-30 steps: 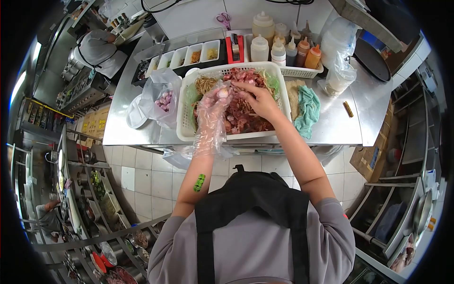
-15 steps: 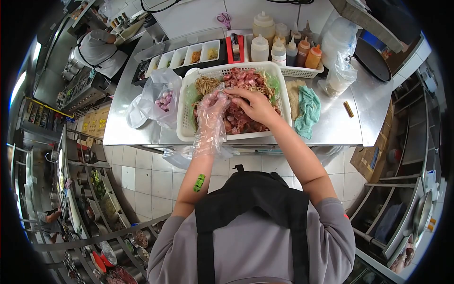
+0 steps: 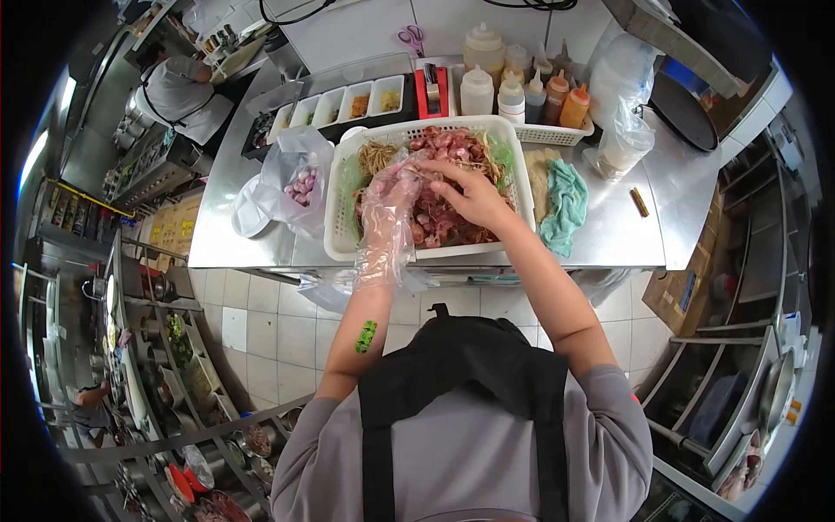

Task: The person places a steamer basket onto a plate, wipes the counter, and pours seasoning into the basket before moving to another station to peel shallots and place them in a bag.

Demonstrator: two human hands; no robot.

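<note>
Your gloved left grip is closed round a shallot over the basket on the counter. Your right grip meets it; I cannot tell whether it pinches anything. Expect the shallot light and firm, slick where bare, its skin papery; hold its plump middle. Beyond lies the heap.

The perforated basket is smooth white plastic. Beneath it, the counter is glossy metal; over it, the disposable glove crinkled clear plastic; left, a thin plastic bag; right, a rough teal cloth.
</note>
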